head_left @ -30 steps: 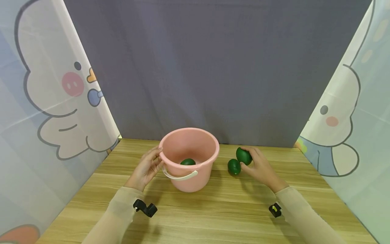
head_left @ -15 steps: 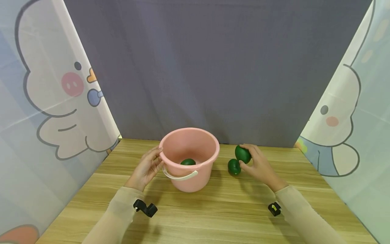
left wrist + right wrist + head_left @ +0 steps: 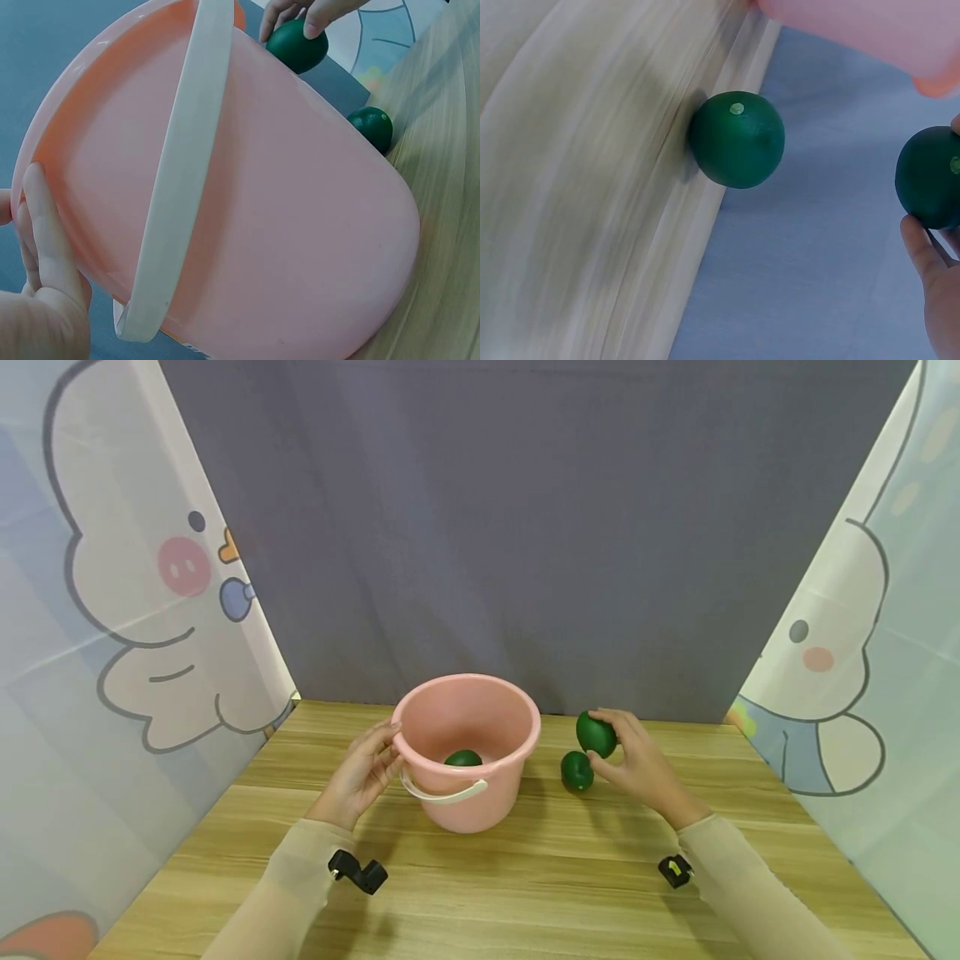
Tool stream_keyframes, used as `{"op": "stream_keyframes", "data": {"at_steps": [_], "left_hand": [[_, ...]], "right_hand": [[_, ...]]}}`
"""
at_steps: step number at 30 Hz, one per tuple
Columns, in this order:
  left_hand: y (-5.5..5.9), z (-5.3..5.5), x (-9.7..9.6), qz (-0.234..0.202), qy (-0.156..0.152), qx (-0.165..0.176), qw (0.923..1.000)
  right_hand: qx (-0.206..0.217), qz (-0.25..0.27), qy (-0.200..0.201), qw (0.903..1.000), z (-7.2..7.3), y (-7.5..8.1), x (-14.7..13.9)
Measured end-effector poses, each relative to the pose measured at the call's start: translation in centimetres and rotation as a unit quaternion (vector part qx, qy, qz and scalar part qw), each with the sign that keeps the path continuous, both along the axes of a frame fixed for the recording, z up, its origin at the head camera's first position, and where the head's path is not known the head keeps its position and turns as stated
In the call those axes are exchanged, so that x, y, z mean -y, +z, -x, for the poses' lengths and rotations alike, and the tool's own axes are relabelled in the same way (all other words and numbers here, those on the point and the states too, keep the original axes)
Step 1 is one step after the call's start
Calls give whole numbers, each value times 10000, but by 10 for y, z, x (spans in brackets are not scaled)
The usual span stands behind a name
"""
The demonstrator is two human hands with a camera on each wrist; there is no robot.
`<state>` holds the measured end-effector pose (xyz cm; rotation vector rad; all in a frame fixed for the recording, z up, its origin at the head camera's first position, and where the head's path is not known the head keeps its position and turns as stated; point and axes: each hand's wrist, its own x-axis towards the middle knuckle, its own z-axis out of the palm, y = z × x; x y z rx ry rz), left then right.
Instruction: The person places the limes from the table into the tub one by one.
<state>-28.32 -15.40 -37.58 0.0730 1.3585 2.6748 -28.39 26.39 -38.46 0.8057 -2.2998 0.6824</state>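
Note:
My left hand (image 3: 362, 777) grips the left rim of a pink bucket (image 3: 480, 802), which stands upright on the table. In the left wrist view, the fingers (image 3: 51, 232) lie at the rim near the white handle (image 3: 180, 165). My right hand (image 3: 645, 772) pinches a smooth dark green lime (image 3: 596, 735) between thumb and fingers, lifted off the table. Below it, a second lime (image 3: 577, 771) rests on the table, its pale stem spot showing in the right wrist view. Inside the bucket lies another lime (image 3: 463, 757), partly hidden by the front rim.
The wood-grain table (image 3: 525, 893) runs back to a dark grey cloth (image 3: 510, 527). Cartoon-printed curtains (image 3: 150, 693) stand at both sides. The bucket's handle hangs down at its front left. Each wrist wears a small black mount (image 3: 358, 871).
My right hand has raised the lime slightly and shifted it a little to the left, widening its offset from the lime below. The left hand and bucket have stayed still.

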Motion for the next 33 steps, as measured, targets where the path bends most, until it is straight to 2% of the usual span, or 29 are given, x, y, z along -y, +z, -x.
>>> {"op": "stream_keyframes", "data": {"at_steps": [17,25,33], "left_hand": [[1,-1,0,-92,12,-5,10000],[-1,0,-1,-109,-16,-65,9999],[-1,2,-1,-116,37,49,9999]], "right_hand": [[-479,25,157,9987,1,8,7],[-474,35,187,9987,0,13,10],[-604,76,349,9975,1,18,13]]}}
